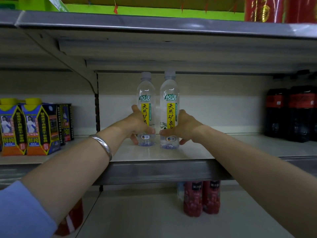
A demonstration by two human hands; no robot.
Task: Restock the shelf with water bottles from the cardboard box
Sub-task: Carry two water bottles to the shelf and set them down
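Observation:
Two clear water bottles with yellow labels stand upright side by side on the middle shelf [223,148], near its back. My left hand [137,126] is wrapped around the lower part of the left water bottle [146,93]. My right hand [183,127] grips the lower part of the right water bottle [169,93]. Both bottle bases rest on the shelf board. A silver bangle sits on my left wrist. The cardboard box is out of view.
Blue and yellow drink cartons [30,127] stand at the shelf's left. Dark cola bottles [291,114] stand at its right. Red juice bottles [202,198] sit on the shelf below. The upper shelf's edge [154,23] overhangs the bottles.

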